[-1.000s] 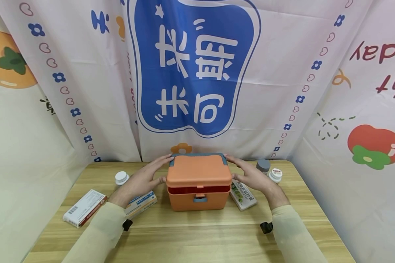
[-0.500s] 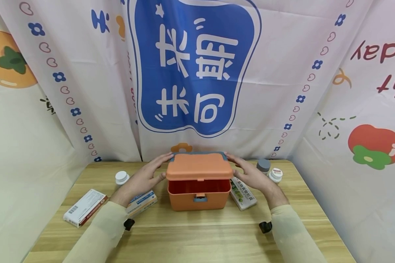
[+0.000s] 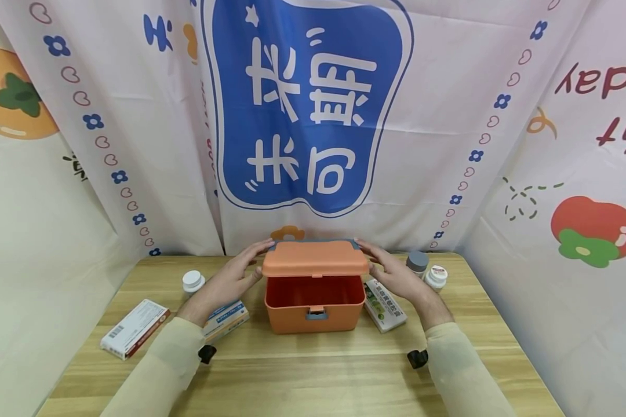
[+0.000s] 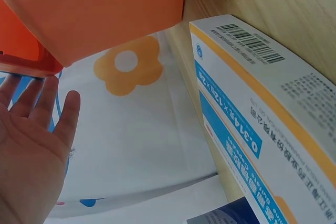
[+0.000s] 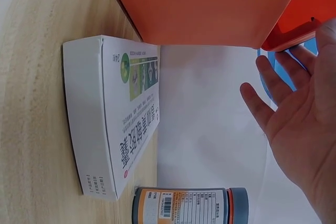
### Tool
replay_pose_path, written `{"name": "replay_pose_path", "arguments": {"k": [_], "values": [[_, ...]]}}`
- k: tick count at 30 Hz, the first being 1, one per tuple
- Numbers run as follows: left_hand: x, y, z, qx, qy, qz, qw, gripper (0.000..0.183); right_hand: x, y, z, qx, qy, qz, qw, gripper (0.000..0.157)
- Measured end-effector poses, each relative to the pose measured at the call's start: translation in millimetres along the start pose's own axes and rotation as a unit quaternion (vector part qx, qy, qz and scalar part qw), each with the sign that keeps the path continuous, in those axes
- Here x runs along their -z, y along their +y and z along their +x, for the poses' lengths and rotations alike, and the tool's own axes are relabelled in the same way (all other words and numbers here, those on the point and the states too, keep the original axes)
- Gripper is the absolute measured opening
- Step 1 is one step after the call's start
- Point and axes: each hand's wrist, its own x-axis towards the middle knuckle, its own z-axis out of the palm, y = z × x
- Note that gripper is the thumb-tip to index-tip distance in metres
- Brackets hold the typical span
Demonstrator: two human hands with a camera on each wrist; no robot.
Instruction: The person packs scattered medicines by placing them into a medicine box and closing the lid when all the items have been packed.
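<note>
The orange lid (image 3: 315, 259) stretches crosswise from left hand (image 3: 231, 282) to right hand (image 3: 398, 278), neither nearer. Both touch it, fingers fairly straight.

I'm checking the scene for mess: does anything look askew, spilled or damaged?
Nothing looks spilled or damaged around the orange lidded box, but the blue backdrop panel looks odd: its white characters lie sideways.

Blue-wht box (image 4: 257, 124): "0.314克"; wht med. box (image 5: 123, 114): "氨咖黄敏胶囊"; backdrop (image 3: 313, 116): "未来可期"; R cloth (image 3: 579, 150): "day"
</note>
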Motion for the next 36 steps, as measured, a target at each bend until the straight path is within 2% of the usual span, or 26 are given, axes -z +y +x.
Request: {"name": "replay_pose_path", "arguments": {"k": [8, 13, 19, 29, 32, 36], "values": [[1.1, 2.1, 0.9, -0.019, 0.009, 0.0, 0.9998, 0.063, -1.3, 1.6, 4.2, 0.037, 0.014, 0.006, 0.999, 0.057], [1.1, 5.4, 2.6, -0.007, 0.008, -0.015, 0.9998, 0.057, -0.8, 0.9, 7.4, 0.043, 0.029, 0.0, 0.999, 0.056], [1.7, 9.7, 6.4, -0.009, 0.014, -0.019, 0.9997, 0.052, 0.3, -2.7, 10.3, 0.06, 0.051, -0.015, 0.997, 0.056], [4.6, 17.0, 7.6, 0.004, 0.022, -0.019, 0.9996, 0.045, 2.0, -5.9, 12.1, 0.067, 0.071, -0.024, 0.995, 0.042], [5.4, 19.5, 7.6, -0.001, 0.028, -0.023, 0.9993, 0.044, 2.0, -6.2, 11.7, 0.069, 0.078, -0.027, 0.994, 0.046], [6.0, 22.5, 7.1, 0.0, 0.037, -0.022, 0.9991, 0.045, 2.6, -7.5, 11.0, 0.075, 0.091, -0.033, 0.992, 0.062]]}}
